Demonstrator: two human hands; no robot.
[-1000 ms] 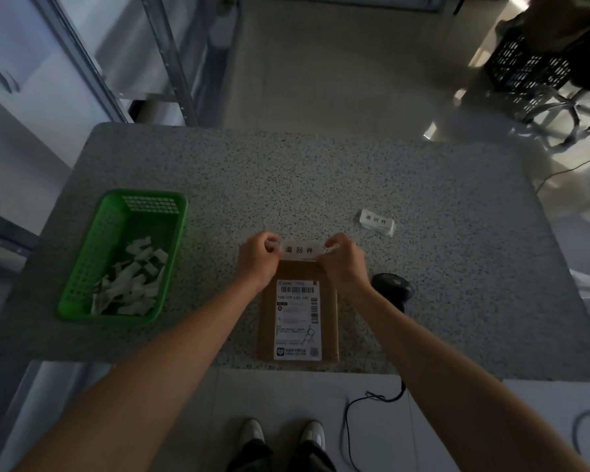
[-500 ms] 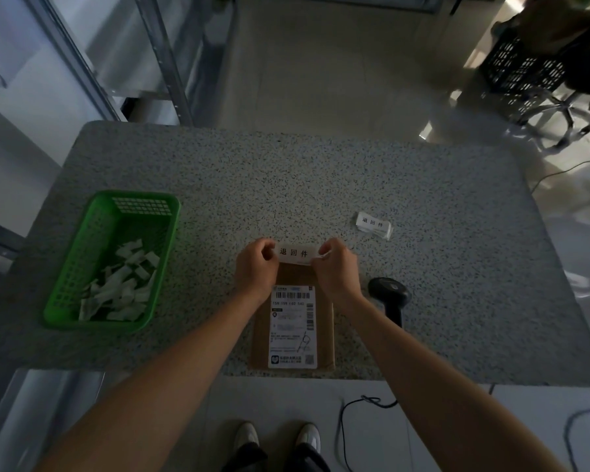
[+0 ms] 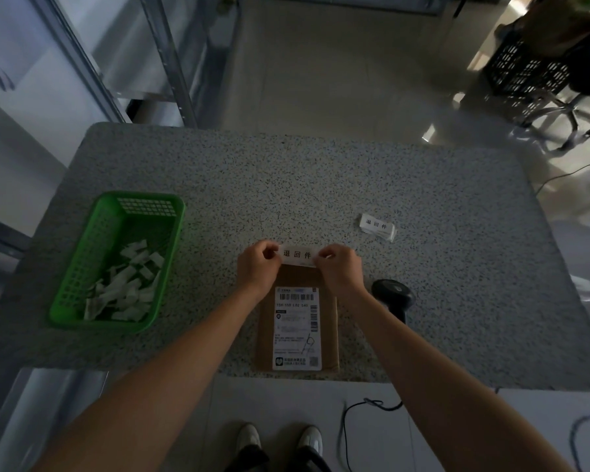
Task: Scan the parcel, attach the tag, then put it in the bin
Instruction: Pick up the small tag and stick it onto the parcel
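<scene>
A flat brown parcel [image 3: 297, 277] with a white shipping label [image 3: 297, 330] lies at the table's near edge. Just above its far end I hold a white tag [image 3: 297, 254] with black characters. My left hand [image 3: 257, 267] pinches the tag's left end and my right hand [image 3: 339, 267] pinches its right end. The tag's lower edge overlaps the parcel's far edge; I cannot tell whether it touches. A black barcode scanner [image 3: 392, 292] lies on the table right of the parcel, partly behind my right forearm.
A green plastic basket [image 3: 82, 267] holding several white paper strips stands at the left. A small stack of spare tags [image 3: 377, 226] lies at the right middle of the speckled table [image 3: 321, 182]. A black cable [image 3: 348, 434] trails on the floor. A black crate and chair base stand beyond the far right.
Both hands stay on the ends of the tag above the parcel's far end. The view has shifted slightly; nothing else has moved.
</scene>
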